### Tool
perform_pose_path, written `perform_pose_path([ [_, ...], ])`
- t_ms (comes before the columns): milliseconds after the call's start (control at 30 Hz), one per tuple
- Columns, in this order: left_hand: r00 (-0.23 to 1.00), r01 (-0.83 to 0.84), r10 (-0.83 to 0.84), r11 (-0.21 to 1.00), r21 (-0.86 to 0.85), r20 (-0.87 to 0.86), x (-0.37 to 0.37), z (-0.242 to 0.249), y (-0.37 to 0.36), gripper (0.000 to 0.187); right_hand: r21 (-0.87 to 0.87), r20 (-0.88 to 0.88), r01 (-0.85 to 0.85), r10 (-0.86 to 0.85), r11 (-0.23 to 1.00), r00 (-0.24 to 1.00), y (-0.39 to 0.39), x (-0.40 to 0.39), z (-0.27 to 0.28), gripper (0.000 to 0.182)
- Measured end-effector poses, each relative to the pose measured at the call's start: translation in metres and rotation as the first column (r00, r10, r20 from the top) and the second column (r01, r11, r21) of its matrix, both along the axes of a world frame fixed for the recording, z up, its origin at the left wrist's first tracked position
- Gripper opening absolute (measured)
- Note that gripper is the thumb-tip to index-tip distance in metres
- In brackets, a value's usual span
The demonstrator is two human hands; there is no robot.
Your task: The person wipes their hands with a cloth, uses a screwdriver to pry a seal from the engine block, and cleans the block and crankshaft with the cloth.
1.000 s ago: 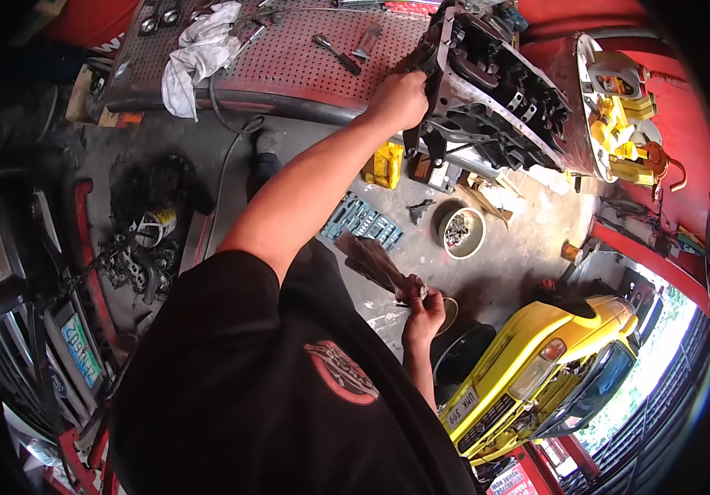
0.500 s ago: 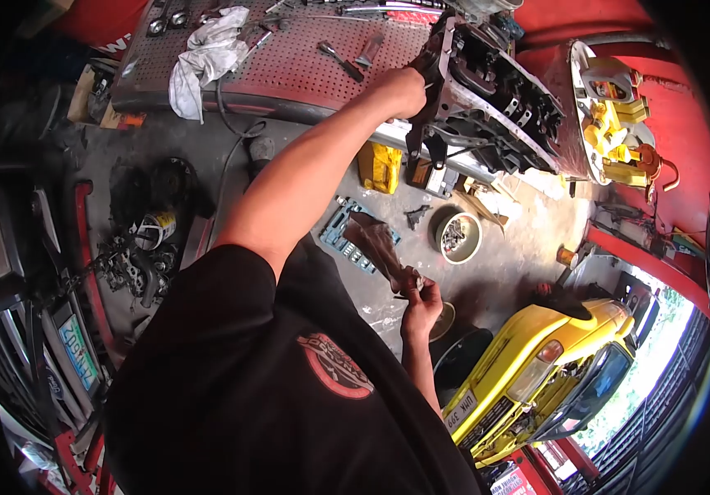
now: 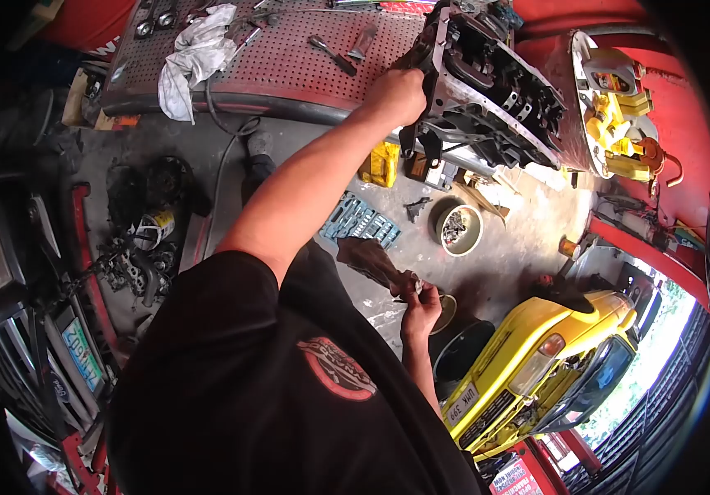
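An engine block point(image 3: 475, 91) rests at the bench's right end, its open side with dark inner parts facing me. My left hand point(image 3: 398, 97) is closed at the block's near left edge; some fingertips are hidden behind it. Lower down, in front of my torso, my right hand point(image 3: 421, 307) pinches a dark brown rag point(image 3: 369, 260), which stretches out to the left. Something small and pale shows at those fingers, too small to name. Beyond the rag, a blue-green tool case point(image 3: 361, 221) lies open on the floor with several tools in it.
The perforated metal bench point(image 3: 289, 66) carries a white cloth point(image 3: 194, 62) and a dark-handled tool point(image 3: 333, 55). A bowl of small parts point(image 3: 459, 230) and a yellow container point(image 3: 381, 165) stand on the floor. Yellow jugs point(image 3: 619, 124) sit at right. A yellow car point(image 3: 528, 355) and dark car point(image 3: 33, 289) flank me.
My left hand has shifted slightly down and left along the block's edge. The rag has swung lower, uncovering more of the tool case. The whole view has shifted a little.
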State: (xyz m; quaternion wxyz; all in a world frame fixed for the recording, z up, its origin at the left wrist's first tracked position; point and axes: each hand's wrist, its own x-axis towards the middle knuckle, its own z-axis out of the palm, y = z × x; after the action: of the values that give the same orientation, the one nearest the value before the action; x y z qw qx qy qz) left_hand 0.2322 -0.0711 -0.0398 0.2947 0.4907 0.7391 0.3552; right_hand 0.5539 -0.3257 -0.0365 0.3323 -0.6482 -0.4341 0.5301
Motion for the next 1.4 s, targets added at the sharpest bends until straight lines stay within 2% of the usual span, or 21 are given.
perform_pose_path([
  [100, 0.984, 0.159, -0.160, 0.987, -0.015, -0.080, -0.015, -0.021, 0.024, 0.022, -0.034, 0.004, -0.013, 0.013, 0.999, 1.000, 0.003, -0.004, -0.001, 0.016],
  [133, 0.948, 0.269, -0.271, 0.962, -0.034, -0.166, -0.026, -0.013, 0.026, 0.023, -0.049, 0.004, -0.024, 0.024, 0.999, 1.000, 0.006, -0.010, 0.005, 0.016],
  [233, 0.938, 0.346, -0.343, 0.910, -0.231, 0.053, -0.040, 0.009, 0.028, 0.024, -0.047, 0.018, -0.064, 0.065, 0.997, 0.998, 0.014, -0.020, 0.004, 0.016],
  [333, 0.825, 0.559, -0.557, 0.778, -0.285, 0.096, -0.042, -0.041, 0.031, 0.027, -0.038, 0.025, -0.101, 0.102, 0.994, 0.995, 0.014, -0.023, -0.009, 0.017],
  [400, 0.870, 0.490, -0.448, 0.827, -0.276, 0.204, -0.045, -0.007, 0.003, 0.028, -0.036, 0.020, -0.127, 0.127, 0.991, 0.992, 0.019, -0.023, -0.010, 0.018],
  [433, 0.928, 0.369, -0.353, 0.918, -0.147, 0.121, -0.046, -0.008, -0.007, 0.027, -0.026, 0.018, -0.120, 0.120, 0.992, 0.993, 0.022, -0.027, -0.011, 0.018],
  [467, 0.961, 0.250, -0.238, 0.966, -0.068, 0.140, -0.042, -0.004, -0.015, 0.026, -0.024, 0.022, -0.116, 0.116, 0.993, 0.993, 0.023, -0.028, -0.011, 0.018],
  [533, 0.984, 0.110, -0.108, 0.994, -0.011, 0.140, -0.030, -0.008, -0.024, 0.026, -0.058, 0.030, -0.100, 0.102, 0.993, 0.994, 0.014, -0.022, -0.006, 0.016],
  [567, 0.991, 0.100, -0.099, 0.995, -0.013, 0.089, -0.026, -0.008, -0.020, 0.027, -0.072, 0.017, -0.087, 0.089, 0.994, 0.996, 0.012, -0.023, -0.007, 0.015],
  [800, 0.991, -0.027, 0.027, 1.000, 0.002, 0.131, 0.001, -0.022, 0.006, 0.022, -0.091, 0.002, -0.032, 0.032, 0.995, 0.999, 0.006, -0.029, -0.003, 0.014],
  [1000, 0.972, -0.148, 0.154, 0.988, -0.050, 0.177, 0.014, -0.007, 0.002, 0.018, -0.075, -0.011, -0.014, 0.013, 0.997, 1.000, -0.002, -0.017, -0.011, 0.014],
  [1100, 0.965, -0.183, 0.156, 0.977, 0.112, 0.213, 0.014, -0.033, 0.004, 0.015, -0.051, -0.040, -0.029, 0.027, 0.998, 0.999, -0.003, -0.010, -0.012, 0.014],
  [1133, 0.968, -0.185, 0.134, 0.953, 0.239, 0.212, 0.011, -0.041, 0.003, 0.012, -0.048, -0.035, -0.033, 0.031, 0.998, 0.999, -0.002, -0.010, -0.012, 0.014],
  [1233, 0.974, -0.179, 0.122, 0.931, 0.318, 0.193, 0.009, -0.061, 0.007, 0.011, -0.034, -0.028, -0.031, 0.030, 0.999, 0.999, -0.004, -0.010, -0.011, 0.013],
  [1333, 0.992, -0.054, 0.003, 0.909, 0.413, 0.123, -0.001, -0.076, 0.010, 0.012, 0.003, -0.041, 0.001, -0.001, 1.000, 0.999, -0.003, -0.010, -0.011, 0.011],
  [1400, 0.993, 0.119, -0.114, 0.909, 0.400, -0.036, -0.016, -0.065, -0.002, 0.011, 0.027, -0.041, 0.034, -0.033, 0.999, 0.999, -0.009, -0.013, -0.007, 0.009],
])
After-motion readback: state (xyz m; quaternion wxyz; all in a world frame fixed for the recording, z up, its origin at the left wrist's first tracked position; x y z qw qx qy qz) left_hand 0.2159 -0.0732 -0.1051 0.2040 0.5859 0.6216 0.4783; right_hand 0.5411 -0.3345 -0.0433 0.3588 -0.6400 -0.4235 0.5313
